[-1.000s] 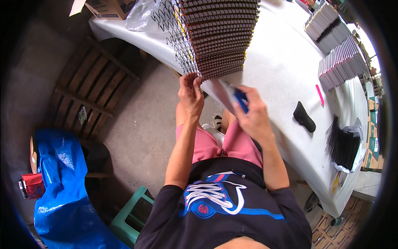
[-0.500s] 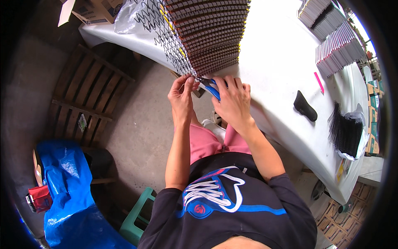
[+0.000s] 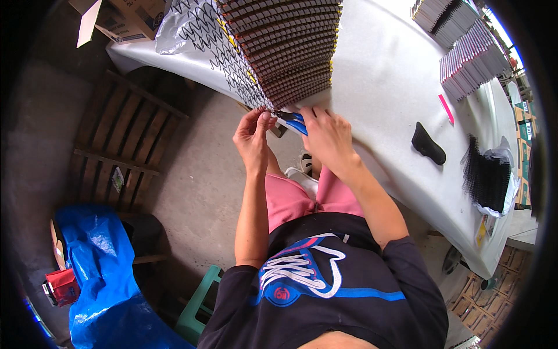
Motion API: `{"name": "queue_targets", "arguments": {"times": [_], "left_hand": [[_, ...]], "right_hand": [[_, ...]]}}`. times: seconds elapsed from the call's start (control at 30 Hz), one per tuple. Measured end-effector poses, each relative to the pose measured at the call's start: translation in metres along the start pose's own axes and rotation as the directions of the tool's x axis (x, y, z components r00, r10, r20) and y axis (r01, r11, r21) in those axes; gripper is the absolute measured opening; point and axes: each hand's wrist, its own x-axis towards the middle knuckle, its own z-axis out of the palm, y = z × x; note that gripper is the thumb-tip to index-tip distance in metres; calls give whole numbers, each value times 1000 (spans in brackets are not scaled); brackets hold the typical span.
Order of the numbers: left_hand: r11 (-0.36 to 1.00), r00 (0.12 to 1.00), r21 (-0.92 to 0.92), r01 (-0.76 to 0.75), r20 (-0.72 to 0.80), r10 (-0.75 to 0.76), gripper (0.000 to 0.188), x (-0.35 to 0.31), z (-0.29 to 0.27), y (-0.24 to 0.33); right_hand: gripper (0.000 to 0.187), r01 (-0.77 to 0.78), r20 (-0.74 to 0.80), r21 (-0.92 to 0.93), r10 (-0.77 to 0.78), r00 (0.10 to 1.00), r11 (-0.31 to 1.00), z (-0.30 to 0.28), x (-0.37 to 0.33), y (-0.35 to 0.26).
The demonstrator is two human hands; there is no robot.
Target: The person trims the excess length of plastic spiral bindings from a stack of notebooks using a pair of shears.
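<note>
A tall stack of spiral-bound notebooks (image 3: 285, 52) stands at the near edge of the white table, bindings facing me. Long loose ends of black wire coil (image 3: 200, 35) stick out from its left side. At the stack's lowest corner, my left hand (image 3: 252, 142) is closed in a pinch at a coil end; the fingers partly hide it. My right hand (image 3: 330, 136) grips pliers with blue handles (image 3: 297, 124). The dark jaws point left and meet the coil right beside my left fingertips. Whether they bite the wire is too small to tell.
On the white table (image 3: 383, 64) lie a pink marker-like stick (image 3: 446, 109), a black curved object (image 3: 428, 143) and a bundle of black coils (image 3: 487, 180). More notebook stacks (image 3: 472, 61) stand far right. A cardboard box (image 3: 131, 20) sits far left. A green stool (image 3: 197, 302) is beside me.
The whole view has shifted slightly. The pliers' handles look closer together in my right hand. My left hand keeps its pinch at the same corner of the stack.
</note>
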Motion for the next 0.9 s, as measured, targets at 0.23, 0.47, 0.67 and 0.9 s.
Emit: {"name": "queue_targets", "arguments": {"times": [0.23,0.47,0.67,0.9], "left_hand": [[1000,1000,4,-11,24,11,21,1,-4,-1],[1000,999,12,-27,21,27,20,0,-3,0],[1000,1000,7,-25,8,25,19,0,-1,0],[1000,1000,11,-28,9,28,19,2,-3,-1]], "right_hand": [[36,-40,-54,9,40,998,999,-7,-7,-11],[37,-53,-47,9,53,998,999,-13,-12,-8],[31,-46,-52,74,50,997,996,-7,-8,-7],[25,-26,-42,90,30,999,996,-2,0,-2]]}}
